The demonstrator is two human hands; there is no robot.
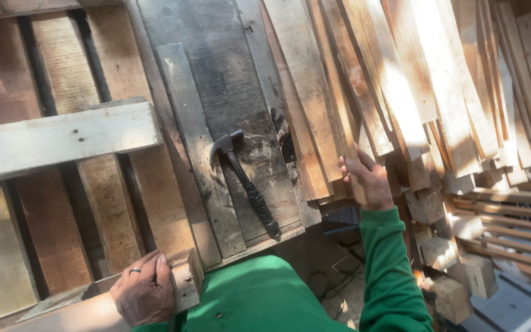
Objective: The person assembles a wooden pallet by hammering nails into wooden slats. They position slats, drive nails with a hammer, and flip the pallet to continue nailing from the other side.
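Note:
My left hand [144, 293], with a ring on one finger, rests closed over the end of a thick wooden beam [182, 284] at the bottom left. My right hand [367, 180], in a green sleeve, grips the lower end of a thin wooden slat [339, 92] in a leaning pile of slats. A claw hammer [244, 179] with a black handle lies alone on a dark, weathered board [228, 92] between the two hands.
A wooden pallet [62, 203] with gaps between boards fills the left; a pale plank [62, 138] lies across it. Many slats [450, 80] lean at the upper right. Small wooden blocks [456, 270] and another slatted frame [511, 215] sit at the lower right.

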